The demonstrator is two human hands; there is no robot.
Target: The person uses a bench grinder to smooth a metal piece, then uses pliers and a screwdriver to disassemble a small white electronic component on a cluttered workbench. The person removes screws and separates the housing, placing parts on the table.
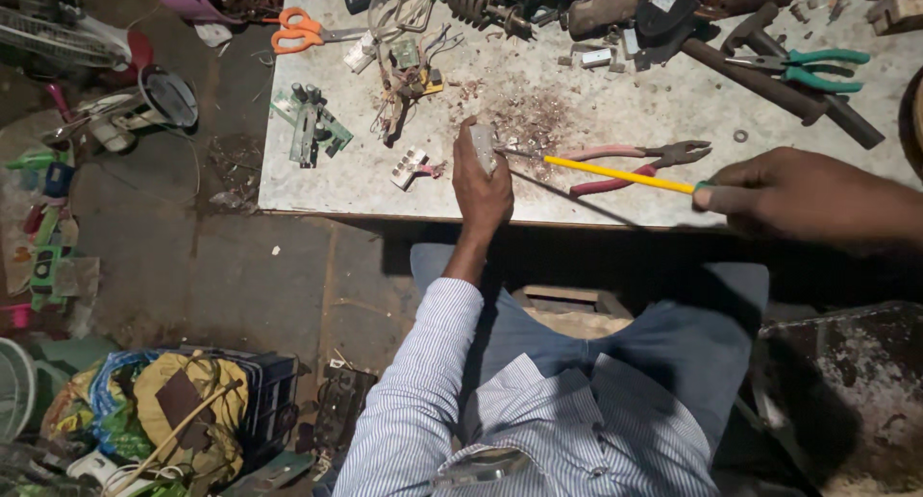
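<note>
My left hand (481,185) grips a small grey-white electrical part (484,143) and holds it upright over the front of the worn white workbench (346,185). My right hand (784,194) holds a screwdriver with a long yellow shaft (615,173). Its thin metal tip reaches the side of the part in my left hand. Red-handled pliers (625,156) lie on the bench just behind the screwdriver.
Green-handled pliers (803,69), orange scissors (303,31), a green circuit board (312,127), a tangle of wires (409,64) and a dark metal bar (769,84) lie on the bench. Baskets, bags and scrap (183,410) cover the floor at the left. A rusty surface (846,391) stands right.
</note>
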